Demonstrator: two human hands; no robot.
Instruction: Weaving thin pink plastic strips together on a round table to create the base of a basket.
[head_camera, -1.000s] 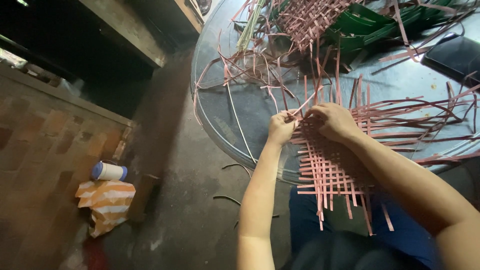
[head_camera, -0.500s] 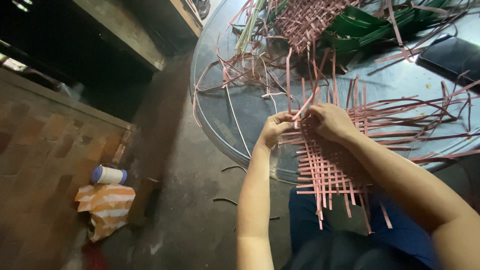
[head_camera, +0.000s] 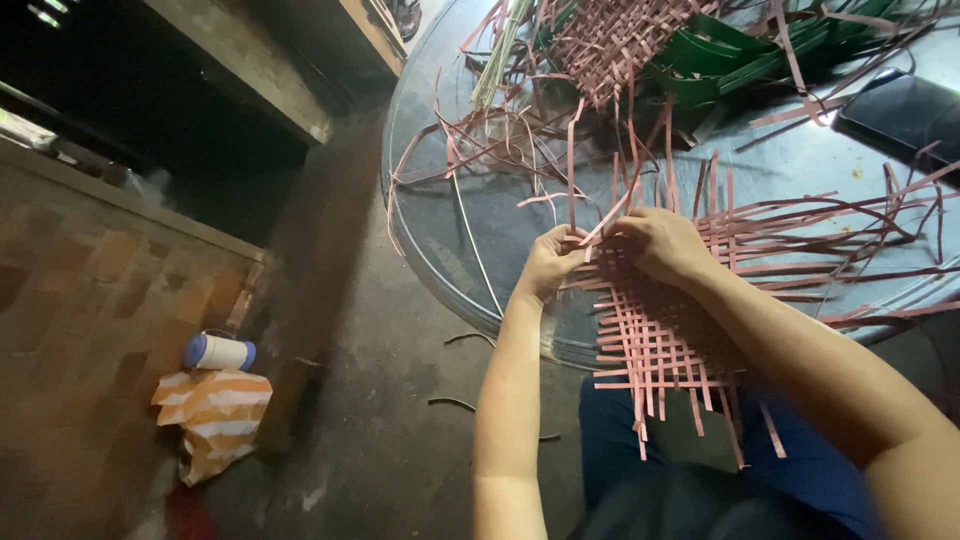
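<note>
Hands meet at the mat's (head_camera: 665, 350) far edge: left hand (head_camera: 548, 262) and right hand (head_camera: 662, 244) both pinch pink strips (head_camera: 606, 218) over the round counter (head_camera: 440, 230).

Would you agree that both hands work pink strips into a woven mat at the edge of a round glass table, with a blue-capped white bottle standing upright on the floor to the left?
Not quite. The head view shows the bottle lying on its side, not upright, above an orange-and-white striped bag. The rest holds: left hand and right hand work pink strips into the woven mat at the round glass table's edge.
</note>
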